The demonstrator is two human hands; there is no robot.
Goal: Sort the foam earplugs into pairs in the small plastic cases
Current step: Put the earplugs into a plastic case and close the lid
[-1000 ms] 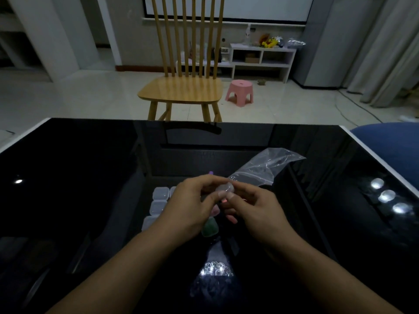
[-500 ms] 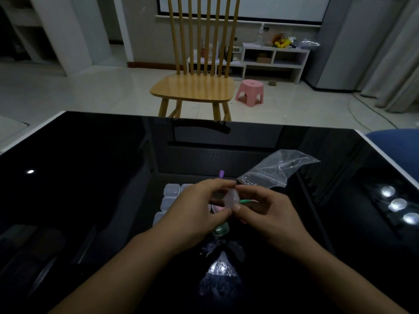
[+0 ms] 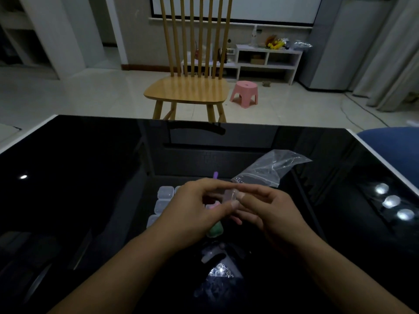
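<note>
1. At frame centre, your left hand (image 3: 192, 214) and right hand (image 3: 269, 211) pinch a small translucent plastic case (image 3: 229, 196) between fingertips.
2. Rounded-square clear cases (image 3: 163, 198) lie just left; a crinkled clear bag (image 3: 269, 168) lies behind on the glossy black table (image 3: 90, 177).
3. Your hands hide most earplugs (image 3: 215, 230).

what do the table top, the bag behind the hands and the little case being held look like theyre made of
Table top: probably black glass or high-gloss lacquer; it mirrors the ceiling lights and the chair.
Bag: thin clear plastic film, creased and see-through, with a zip strip along its mouth.
Small case, pinched by the left hand and right hand: looks like frosted translucent hard plastic; dim light leaves that uncertain.
</note>
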